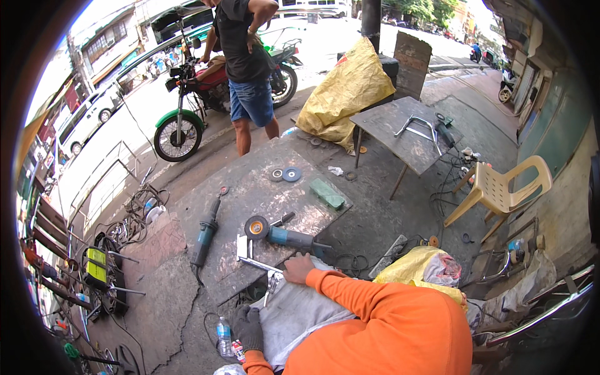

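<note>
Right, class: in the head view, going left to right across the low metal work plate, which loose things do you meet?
Blue drill → angle grinder with orange disc → two loose grinding discs → green block.

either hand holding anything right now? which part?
Bare right hand grips the near end of a thin shiny metal bar, beside the blue angle grinder. Dark-gloved left hand rests on grey cloth; no clear grip.

My open-air street metal workshop, angle grinders (281,235) on a worn work slab (250,187) at twelve o'clock, motorbike (206,94) at eleven.
</note>
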`<state>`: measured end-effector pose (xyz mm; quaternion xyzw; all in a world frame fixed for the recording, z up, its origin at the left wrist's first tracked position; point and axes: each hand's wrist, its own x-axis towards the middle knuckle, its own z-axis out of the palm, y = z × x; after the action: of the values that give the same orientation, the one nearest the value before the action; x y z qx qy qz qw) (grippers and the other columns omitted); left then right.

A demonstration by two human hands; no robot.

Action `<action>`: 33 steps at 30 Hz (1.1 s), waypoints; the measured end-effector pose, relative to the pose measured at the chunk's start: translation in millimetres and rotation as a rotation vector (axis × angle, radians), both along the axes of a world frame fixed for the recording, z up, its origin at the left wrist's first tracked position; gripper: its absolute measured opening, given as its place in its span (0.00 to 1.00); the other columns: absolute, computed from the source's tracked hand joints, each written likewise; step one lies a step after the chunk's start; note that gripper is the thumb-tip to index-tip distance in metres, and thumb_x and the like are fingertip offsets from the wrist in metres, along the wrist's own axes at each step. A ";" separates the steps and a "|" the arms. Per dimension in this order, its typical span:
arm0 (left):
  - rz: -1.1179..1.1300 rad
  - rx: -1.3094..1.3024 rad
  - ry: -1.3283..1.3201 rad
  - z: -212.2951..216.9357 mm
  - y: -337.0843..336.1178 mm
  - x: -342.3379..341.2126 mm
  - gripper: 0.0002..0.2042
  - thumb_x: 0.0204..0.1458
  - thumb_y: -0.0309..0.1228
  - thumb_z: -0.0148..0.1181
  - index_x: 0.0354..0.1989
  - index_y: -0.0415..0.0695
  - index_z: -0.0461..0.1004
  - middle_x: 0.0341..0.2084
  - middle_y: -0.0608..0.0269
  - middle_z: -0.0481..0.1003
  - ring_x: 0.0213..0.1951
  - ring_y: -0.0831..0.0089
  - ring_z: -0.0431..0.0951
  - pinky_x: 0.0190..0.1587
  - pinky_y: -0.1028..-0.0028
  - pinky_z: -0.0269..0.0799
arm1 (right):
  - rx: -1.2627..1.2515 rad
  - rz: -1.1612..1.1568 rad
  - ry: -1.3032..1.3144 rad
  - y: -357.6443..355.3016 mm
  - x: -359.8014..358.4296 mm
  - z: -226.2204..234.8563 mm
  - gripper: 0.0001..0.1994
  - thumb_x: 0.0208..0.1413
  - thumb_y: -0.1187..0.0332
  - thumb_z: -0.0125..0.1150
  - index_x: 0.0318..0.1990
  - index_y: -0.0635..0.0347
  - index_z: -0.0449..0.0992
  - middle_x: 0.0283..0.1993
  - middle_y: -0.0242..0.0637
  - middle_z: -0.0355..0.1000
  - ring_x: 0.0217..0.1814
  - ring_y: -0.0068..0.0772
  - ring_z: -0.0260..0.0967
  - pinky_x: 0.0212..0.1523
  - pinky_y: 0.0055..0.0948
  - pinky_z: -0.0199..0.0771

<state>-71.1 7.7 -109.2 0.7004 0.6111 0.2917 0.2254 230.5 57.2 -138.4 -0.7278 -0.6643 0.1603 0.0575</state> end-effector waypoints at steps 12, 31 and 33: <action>-0.013 -0.036 -0.021 -0.7 0.8 -1.0 0.18 0.60 0.39 0.67 0.48 0.34 0.85 0.51 0.45 0.83 0.58 0.48 0.79 0.65 0.55 0.70 | 0.017 -0.009 -0.004 -1.6 0.6 1.6 0.23 0.61 0.49 0.58 0.46 0.59 0.88 0.50 0.46 0.85 0.60 0.56 0.77 0.59 0.67 0.70; -0.025 0.016 -0.069 -6.3 1.6 -3.1 0.16 0.62 0.36 0.65 0.49 0.34 0.85 0.45 0.43 0.85 0.50 0.48 0.84 0.58 0.57 0.76 | -0.021 -0.043 0.008 -2.3 1.0 7.6 0.25 0.63 0.48 0.56 0.49 0.61 0.86 0.54 0.48 0.84 0.63 0.53 0.75 0.62 0.64 0.69; -0.012 0.026 -0.039 -9.1 2.6 -3.5 0.16 0.62 0.36 0.65 0.49 0.35 0.85 0.45 0.43 0.85 0.49 0.48 0.84 0.58 0.57 0.76 | -0.024 -0.042 0.008 -2.2 1.0 7.8 0.25 0.64 0.47 0.56 0.49 0.61 0.86 0.54 0.48 0.84 0.64 0.53 0.75 0.62 0.64 0.69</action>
<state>-74.6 10.2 -118.3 0.7013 0.5984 0.3118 0.2300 231.5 55.1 -130.7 -0.7414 -0.6469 0.1698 0.0549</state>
